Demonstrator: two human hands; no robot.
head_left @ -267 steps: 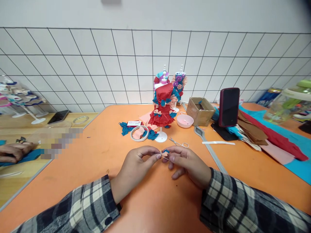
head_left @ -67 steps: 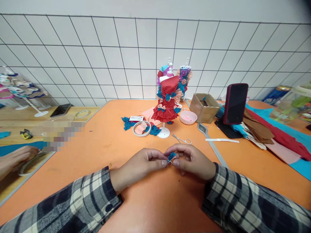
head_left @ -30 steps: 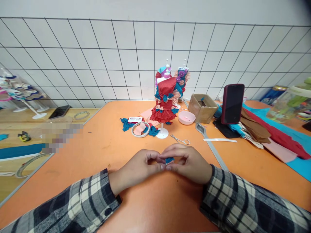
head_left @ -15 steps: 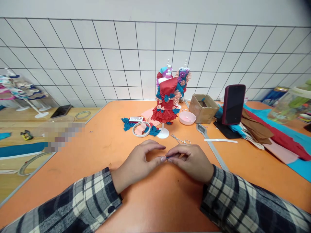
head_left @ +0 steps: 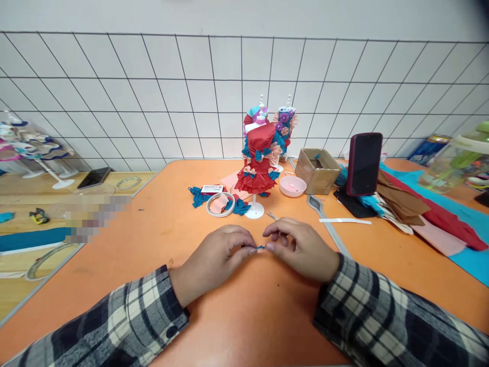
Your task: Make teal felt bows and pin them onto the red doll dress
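Observation:
My left hand [head_left: 216,257] is closed in a pinch, thumb against fingertips, on a small strip of blue crepe paper [head_left: 261,247]. Only a short end of the strip shows beyond the thumb. My right hand [head_left: 305,251] is beside that end, thumb tip close to it or touching it, index finger raised away from the thumb. Small scissors [head_left: 272,216] lie just beyond, mostly covered by my right hand. Behind them a doll-size dress form wears a red ruffled dress [head_left: 260,158] with blue and pink bows.
A roll of tape [head_left: 209,208], blue paper scraps [head_left: 197,197] and a small box [head_left: 212,189] lie left of the stand. On the right are a pink bowl [head_left: 293,186], a cardboard box [head_left: 318,172], an upright phone [head_left: 365,164], a white strip [head_left: 346,220] and coloured crepe sheets [head_left: 439,204].
The pinch on the blue strip has passed from my right hand to my left. My right fingers have parted, and the scissors are now more hidden. The view has shifted slightly.

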